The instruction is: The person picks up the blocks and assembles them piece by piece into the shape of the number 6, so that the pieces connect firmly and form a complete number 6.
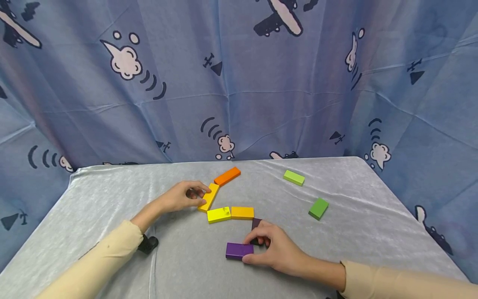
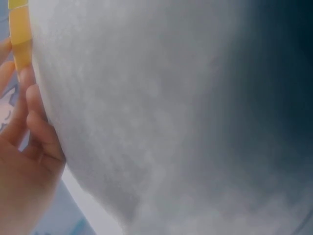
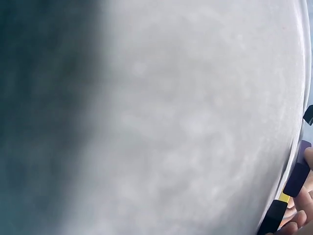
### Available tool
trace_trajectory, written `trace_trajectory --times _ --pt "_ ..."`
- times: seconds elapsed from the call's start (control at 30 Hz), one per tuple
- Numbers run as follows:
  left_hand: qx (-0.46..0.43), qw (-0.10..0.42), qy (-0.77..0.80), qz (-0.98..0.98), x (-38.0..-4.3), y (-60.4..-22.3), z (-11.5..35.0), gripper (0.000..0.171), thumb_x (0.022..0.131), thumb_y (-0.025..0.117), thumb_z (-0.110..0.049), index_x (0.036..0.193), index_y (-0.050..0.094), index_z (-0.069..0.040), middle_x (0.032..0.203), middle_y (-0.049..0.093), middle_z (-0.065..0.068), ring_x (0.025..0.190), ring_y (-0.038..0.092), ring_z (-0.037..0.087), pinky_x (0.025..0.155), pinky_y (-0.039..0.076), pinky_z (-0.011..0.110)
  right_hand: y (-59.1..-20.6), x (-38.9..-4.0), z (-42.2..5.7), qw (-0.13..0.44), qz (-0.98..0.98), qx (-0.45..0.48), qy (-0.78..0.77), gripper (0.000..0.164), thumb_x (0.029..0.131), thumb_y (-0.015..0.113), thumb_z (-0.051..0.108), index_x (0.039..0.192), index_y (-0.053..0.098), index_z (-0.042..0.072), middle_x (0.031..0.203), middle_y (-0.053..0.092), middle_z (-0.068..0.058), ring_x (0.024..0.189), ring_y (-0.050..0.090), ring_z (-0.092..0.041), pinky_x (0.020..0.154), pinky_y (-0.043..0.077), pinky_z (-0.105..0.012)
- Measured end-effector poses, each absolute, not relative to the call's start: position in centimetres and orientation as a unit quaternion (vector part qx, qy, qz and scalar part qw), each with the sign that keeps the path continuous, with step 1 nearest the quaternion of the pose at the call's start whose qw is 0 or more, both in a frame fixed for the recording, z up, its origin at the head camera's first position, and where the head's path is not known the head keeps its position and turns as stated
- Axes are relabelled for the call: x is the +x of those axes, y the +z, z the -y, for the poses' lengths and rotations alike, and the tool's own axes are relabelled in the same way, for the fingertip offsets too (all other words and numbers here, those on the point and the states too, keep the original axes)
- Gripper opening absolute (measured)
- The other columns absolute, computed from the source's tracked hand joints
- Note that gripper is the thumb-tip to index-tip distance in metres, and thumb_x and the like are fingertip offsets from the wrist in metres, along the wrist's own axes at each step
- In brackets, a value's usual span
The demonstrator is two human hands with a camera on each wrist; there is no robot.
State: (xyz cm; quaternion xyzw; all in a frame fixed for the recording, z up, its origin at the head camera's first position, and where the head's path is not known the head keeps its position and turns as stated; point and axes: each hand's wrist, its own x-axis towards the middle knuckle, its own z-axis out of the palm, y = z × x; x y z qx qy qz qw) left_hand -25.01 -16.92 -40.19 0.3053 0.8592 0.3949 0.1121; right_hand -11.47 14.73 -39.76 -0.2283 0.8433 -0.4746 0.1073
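Near the table's (image 1: 112, 195) middle, a bent chain of flat blocks runs from the orange block (image 1: 227, 176) at 12 o'clock down to the purple block (image 1: 239, 251) at 6. The left hand (image 1: 183, 196) pinches the amber block (image 1: 209, 197); the right hand (image 1: 274, 249) grips the purple block beside the dark block (image 1: 256, 224). Best to slide each flat, ends meeting, without nudging the yellow block (image 1: 218, 214)

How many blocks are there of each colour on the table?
Orange block: 1
Amber-yellow blocks: 2
Bright yellow block: 1
Purple blocks: 2, one partly hidden under the right hand
Light green block: 1
Dark green block: 1
Total: 8 blocks
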Motion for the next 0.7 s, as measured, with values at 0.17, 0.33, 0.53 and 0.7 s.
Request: trace_trajectory --times 0.17,0.33,0.53,0.7 --pt "0.305 0.112 0.396 -0.859 -25.02 -40.16 16.92 0.03 0.093 0.075 -0.01 0.122 0.071 -0.006 0.099 0.067 0.001 0.082 0.059 0.019 0.073 0.05 0.032 -39.7 -11.42 -14.59 0.102 -0.846 -0.226 -0.471 0.024 0.076 0.092 0.028 0.094 0.077 0.025 0.082 0.053 -0.002 0.078 0.049 -0.018 0.066 0.038 -0.026" --pt "0.305 0.112 0.396 -0.859 -25.02 -40.18 16.91 0.03 0.093 0.075 -0.009 0.122 0.071 -0.006 0.099 0.067 0.002 0.083 0.059 0.019 0.074 0.05 0.032 -39.76 -11.42 -14.52 0.096 -0.85 -0.221 -0.468 0.024 0.076 0.092 0.029 0.093 0.077 0.025 0.083 0.053 -0.001 0.078 0.05 -0.018 0.066 0.038 -0.026" --pt "0.306 0.112 0.397 -0.858 -24.96 -40.18 16.91 0.03 0.093 0.075 -0.01 0.123 0.071 -0.006 0.099 0.067 0.002 0.084 0.06 0.019 0.075 0.05 0.033 -39.88 -11.4 -14.38 0.087 -0.857 -0.218 -0.458 0.024 0.075 0.093 0.031 0.093 0.077 0.026 0.081 0.052 0.0 0.078 0.049 -0.017 0.066 0.039 -0.026" --pt "0.306 0.113 0.399 -0.857 -24.96 -40.13 16.89 0.031 0.093 0.075 -0.01 0.123 0.071 -0.006 0.1 0.067 0.002 0.084 0.06 0.02 0.075 0.05 0.033 -39.81 -11.47 -14.19 0.087 -0.861 -0.215 -0.452 0.025 0.074 0.093 0.031 0.093 0.077 0.026 0.081 0.051 0.0 0.079 0.049 -0.018 0.067 0.039 -0.027"
